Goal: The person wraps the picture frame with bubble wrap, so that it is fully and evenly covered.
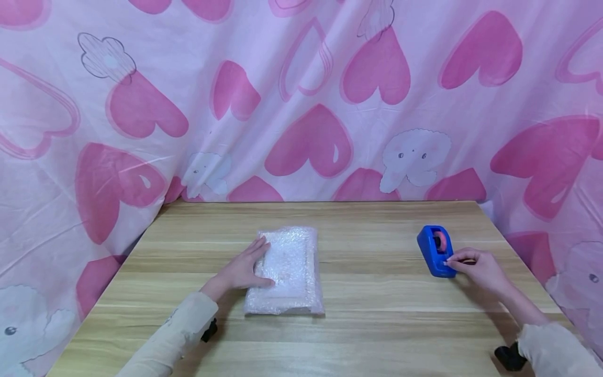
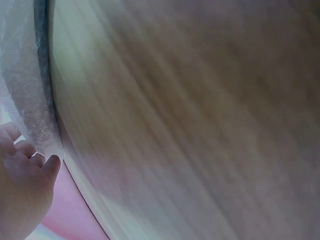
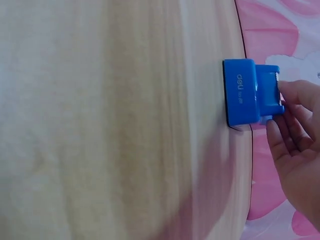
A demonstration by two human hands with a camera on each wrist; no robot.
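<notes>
A flat rectangular package in clear bubble wrap point(image 1: 289, 264) lies on the table, left of centre in the head view. My left hand point(image 1: 241, 269) rests on its left edge, thumb and fingers spread. In the left wrist view, fingers of the left hand point(image 2: 27, 182) lie against the wrap's edge point(image 2: 27, 75). At the right stands a blue tape dispenser point(image 1: 430, 254) with a pink-cored roll point(image 1: 440, 241). My right hand point(image 1: 482, 269) pinches at the tape by its cutter. In the right wrist view, thumb and fingers meet the dispenser's point(image 3: 241, 95) toothed end; the tape itself is hardly visible.
The wood-grain table point(image 1: 367, 324) spans the space between package and dispenser. A pink curtain with hearts point(image 1: 311, 141) hangs behind the table's back edge and along both sides. Dark wrist devices point(image 1: 510, 357) sit under the cuffs.
</notes>
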